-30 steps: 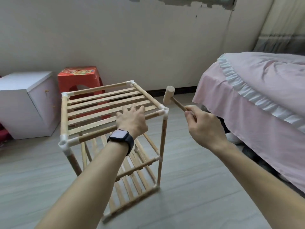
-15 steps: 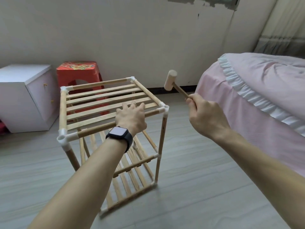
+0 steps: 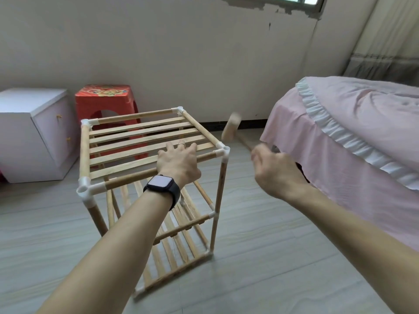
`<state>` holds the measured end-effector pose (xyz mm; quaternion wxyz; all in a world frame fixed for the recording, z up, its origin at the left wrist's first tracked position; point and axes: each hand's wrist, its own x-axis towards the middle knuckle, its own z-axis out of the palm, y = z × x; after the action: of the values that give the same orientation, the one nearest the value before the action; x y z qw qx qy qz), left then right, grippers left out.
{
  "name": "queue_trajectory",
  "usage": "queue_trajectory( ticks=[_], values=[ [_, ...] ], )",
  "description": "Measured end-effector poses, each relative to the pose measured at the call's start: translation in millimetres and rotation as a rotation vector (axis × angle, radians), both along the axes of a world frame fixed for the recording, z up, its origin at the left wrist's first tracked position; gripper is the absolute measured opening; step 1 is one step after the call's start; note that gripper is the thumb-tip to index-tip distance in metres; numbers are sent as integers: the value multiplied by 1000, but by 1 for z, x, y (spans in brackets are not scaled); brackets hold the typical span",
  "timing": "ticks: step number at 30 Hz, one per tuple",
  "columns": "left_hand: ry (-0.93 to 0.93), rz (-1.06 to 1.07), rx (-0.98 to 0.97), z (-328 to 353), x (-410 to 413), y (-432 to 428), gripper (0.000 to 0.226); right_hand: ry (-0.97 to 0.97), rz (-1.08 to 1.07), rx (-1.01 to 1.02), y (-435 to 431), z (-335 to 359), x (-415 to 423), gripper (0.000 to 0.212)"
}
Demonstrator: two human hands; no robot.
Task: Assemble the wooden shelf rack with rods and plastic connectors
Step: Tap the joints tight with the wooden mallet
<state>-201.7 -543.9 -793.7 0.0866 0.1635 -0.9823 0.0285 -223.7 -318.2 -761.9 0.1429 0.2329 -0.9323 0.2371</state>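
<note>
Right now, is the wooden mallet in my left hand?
No, the right hand grips the mallet by its handle, while the left hand rests on top of the rack.

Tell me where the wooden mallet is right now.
In the head view the wooden mallet is right of centre, gripped by the right hand, its blurred head in the air just above the rack's near right corner connector.

A black watch (image 3: 161, 186) with a square screen is on the left wrist, with a thin ring (image 3: 181, 145) on the left hand (image 3: 179, 163) at 1 o'clock from it.
</note>
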Motion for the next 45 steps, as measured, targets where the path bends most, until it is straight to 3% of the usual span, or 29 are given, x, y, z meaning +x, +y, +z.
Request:
queue_trajectory(
  ticks=[2, 6, 9, 11, 15, 18, 23, 27, 29, 32, 33, 38, 42, 43, 45],
  values=[
    [8, -14, 27, 1, -1, -1, 58, -153, -40, 195, 2, -2, 0, 27],
    [45, -123, 44, 0, -1, -10, 57, -67, -44, -85, 2, 4, 0, 30],
    [78, -207, 125, 2, 6, -20, 84, -98, -78, -229, -2, -7, 2, 31],
    [138, -273, 226, 5, 14, -28, 89, -156, -100, -323, -8, -15, 4, 32],
    [246, -312, 351, 8, 36, -60, 76, -251, -105, -467, -29, -29, 8, 31],
    [214, -264, 436, 14, 48, -94, 58, -282, -79, -509, -40, -41, 13, 30],
    [128, -120, 176, 24, 58, -123, 61, -293, -61, -486, -41, -51, 12, 27],
    [221, -105, 40, 38, 51, -99, 61, -305, -66, -438, -38, -52, 4, 22],
    [145, -134, 87, 44, 39, -72, 61, -278, -56, -431, -34, -50, -1, 19],
    [-200, -129, 346, 40, 22, -27, 93, -204, -39, -436, -26, -46, -6, 16],
    [-267, -115, 360, 31, 18, -13, 93, -171, -39, -422, -22, -45, -7, 16],
    [-114, -113, 202, 6, 15, 6, 81, -71, -90, -310, -14, -31, -18, 23],
    [-112, -89, 192, 4, 13, 5, 83, 152, -136, -477, -15, -12, -28, 23],
    [-108, -87, 184, 3, 12, 6, 81, 131, -126, -395, -15, -9, -31, 26],
    [-96, -92, 178, 2, 12, 6, 74, -40, -129, -43, -15, -6, -34, 31]
  ],
)
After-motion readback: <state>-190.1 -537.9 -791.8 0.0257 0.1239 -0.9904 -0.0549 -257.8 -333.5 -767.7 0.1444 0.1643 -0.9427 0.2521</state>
